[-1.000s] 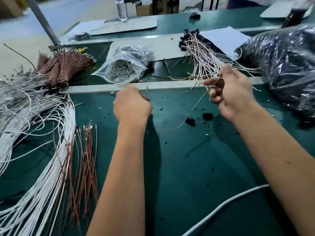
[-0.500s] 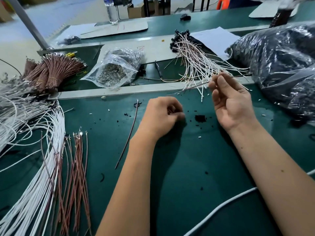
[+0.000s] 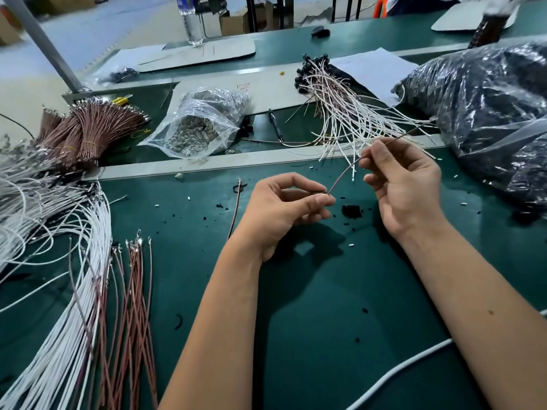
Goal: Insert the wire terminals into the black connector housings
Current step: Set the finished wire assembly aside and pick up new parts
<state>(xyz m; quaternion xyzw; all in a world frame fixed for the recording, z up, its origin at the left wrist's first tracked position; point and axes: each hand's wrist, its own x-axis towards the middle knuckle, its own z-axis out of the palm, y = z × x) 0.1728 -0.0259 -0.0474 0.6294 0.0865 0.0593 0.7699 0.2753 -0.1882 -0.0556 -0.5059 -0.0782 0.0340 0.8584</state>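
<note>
Head view: both hands raised above the green counter.
Left hand: thumb and fingers pinch the wire at its lower end.
Right hand: pinches the same wire higher up.
Housing: cannot tell if one sits in the left fingers.

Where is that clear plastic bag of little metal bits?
In the head view, the clear bag lies left of centre beyond the grey rail, between the bundled brown wires and the finished wire pile.

One head-worn wide-angle view, looking forward and down, close over the green table; floor at frame top.
</note>
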